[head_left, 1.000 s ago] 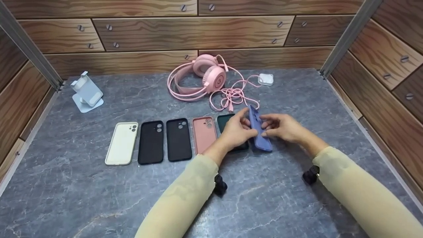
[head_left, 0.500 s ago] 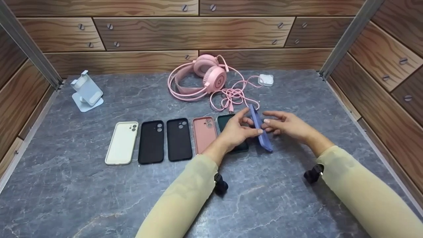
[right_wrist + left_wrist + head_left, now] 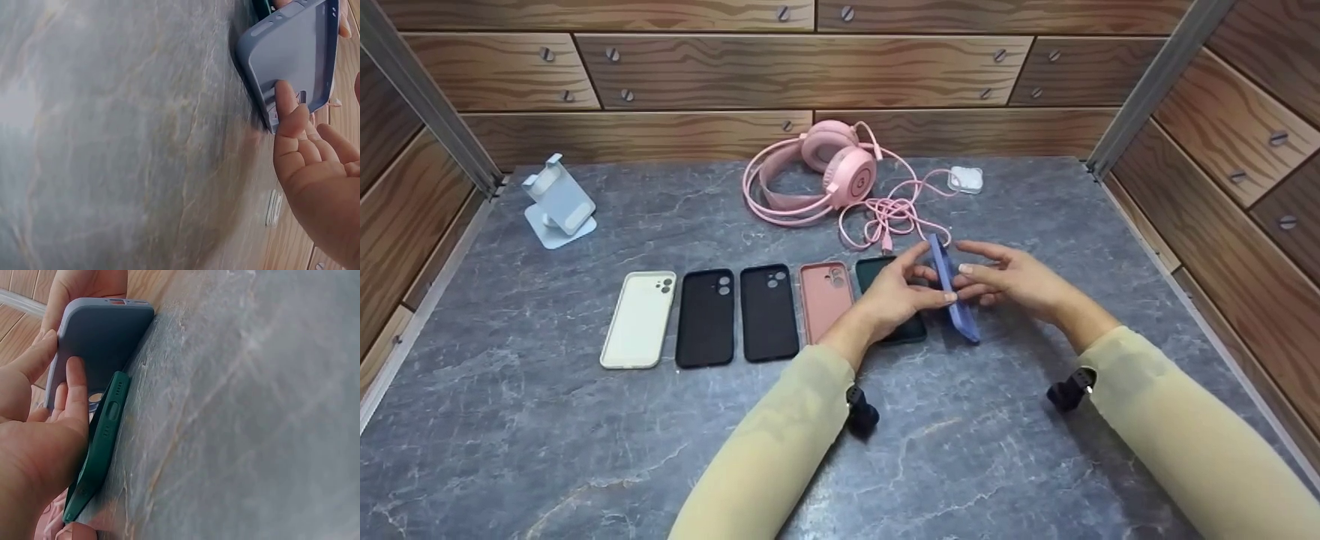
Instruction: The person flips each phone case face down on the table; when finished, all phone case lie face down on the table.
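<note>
My left hand [image 3: 891,300] holds a blue-purple phone case [image 3: 951,300], which stands tilted on its long edge on the table. In the left wrist view the thumb lies at the case's [image 3: 107,334] upper edge and the fingers rest against its back. My right hand [image 3: 1016,283] is at the case's open inner side. There, in the right wrist view, a fingertip touches the inside near the camera cutout, and the hand [image 3: 320,174] does not wrap round the case. A dark green phone case [image 3: 104,444] lies close beside it, partly hidden by my left hand.
Left of the green case lie a pink case [image 3: 823,296], two black cases [image 3: 705,319] and a white case [image 3: 637,322], in a row. Behind them are pink headphones [image 3: 840,169] with a tangled cable, a small white square box [image 3: 965,180] and a light blue phone stand [image 3: 561,202].
The blue-purple case has turned more edge-on to the head view. My right hand has drawn back slightly to the right, its thumb lifting off the case's lower part; the left hand keeps its hold.
</note>
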`<state>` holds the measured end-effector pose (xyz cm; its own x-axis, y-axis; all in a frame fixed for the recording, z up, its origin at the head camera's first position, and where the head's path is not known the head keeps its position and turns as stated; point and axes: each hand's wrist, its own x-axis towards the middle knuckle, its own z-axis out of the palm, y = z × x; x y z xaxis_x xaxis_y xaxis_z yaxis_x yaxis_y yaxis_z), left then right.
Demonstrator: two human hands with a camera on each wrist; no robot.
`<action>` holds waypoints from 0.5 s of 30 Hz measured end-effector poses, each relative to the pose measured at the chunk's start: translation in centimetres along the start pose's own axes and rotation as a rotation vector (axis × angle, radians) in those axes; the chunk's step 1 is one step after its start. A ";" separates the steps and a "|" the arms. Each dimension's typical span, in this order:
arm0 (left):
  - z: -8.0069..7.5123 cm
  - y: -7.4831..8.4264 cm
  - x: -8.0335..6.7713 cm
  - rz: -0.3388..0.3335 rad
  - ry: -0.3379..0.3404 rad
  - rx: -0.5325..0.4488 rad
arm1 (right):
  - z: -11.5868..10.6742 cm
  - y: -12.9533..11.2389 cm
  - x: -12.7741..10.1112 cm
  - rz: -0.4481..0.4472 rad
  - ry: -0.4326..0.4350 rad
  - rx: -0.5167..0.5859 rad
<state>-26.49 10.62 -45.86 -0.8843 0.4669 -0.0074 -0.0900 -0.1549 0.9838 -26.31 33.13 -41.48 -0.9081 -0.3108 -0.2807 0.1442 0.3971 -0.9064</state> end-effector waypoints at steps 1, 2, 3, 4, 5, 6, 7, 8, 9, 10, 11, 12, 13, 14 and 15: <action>0.0 0.0 0.0 0.000 -0.007 -0.005 | 0.1 0.0 0.0 0.001 -0.001 0.006; 0.0 0.0 -0.1 0.002 -0.014 -0.014 | 0.1 0.0 0.0 0.002 0.000 0.012; 0.1 0.1 -0.1 0.002 -0.022 -0.025 | 0.2 0.0 0.0 0.000 0.000 0.017; 0.1 0.1 -0.1 0.004 -0.029 -0.034 | 0.3 0.0 0.0 -0.003 0.000 0.027; 0.1 0.1 -0.1 0.004 -0.036 -0.044 | 0.4 0.0 0.1 -0.009 -0.001 0.034; 0.2 0.1 -0.1 0.003 -0.043 -0.052 | 0.5 -0.1 0.1 -0.017 0.000 0.039; 0.2 0.2 -0.1 0.000 -0.050 -0.059 | 0.5 -0.1 0.1 -0.026 0.000 0.044; 0.3 0.2 -0.2 -0.003 -0.054 -0.064 | 0.6 -0.1 0.1 -0.034 0.001 0.048; 0.3 0.3 -0.2 -0.008 -0.058 -0.064 | 0.7 -0.2 0.1 -0.041 0.000 0.051; 0.3 0.3 -0.3 -0.011 -0.061 -0.062 | 0.8 -0.2 0.0 -0.047 0.001 0.053; 0.4 0.4 -0.3 -0.016 -0.063 -0.059 | 0.8 -0.3 0.0 -0.050 0.003 0.052; 0.4 0.5 -0.4 -0.018 -0.065 -0.056 | 0.8 -0.3 0.0 -0.048 0.007 0.051; 0.4 0.5 -0.4 -0.021 -0.068 -0.053 | 0.9 -0.4 -0.1 -0.047 0.010 0.049; 0.5 0.5 -0.5 -0.021 -0.069 -0.047 | 0.9 -0.4 -0.1 -0.044 0.014 0.046; 0.5 0.5 -0.5 -0.021 -0.071 -0.041 | 0.9 -0.4 -0.2 -0.041 0.017 0.044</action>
<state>-25.89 10.75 -45.25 -0.8473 0.5309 -0.0139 -0.1285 -0.1795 0.9753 -25.87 32.23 -41.33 -0.9201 -0.3111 -0.2381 0.1238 0.3458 -0.9301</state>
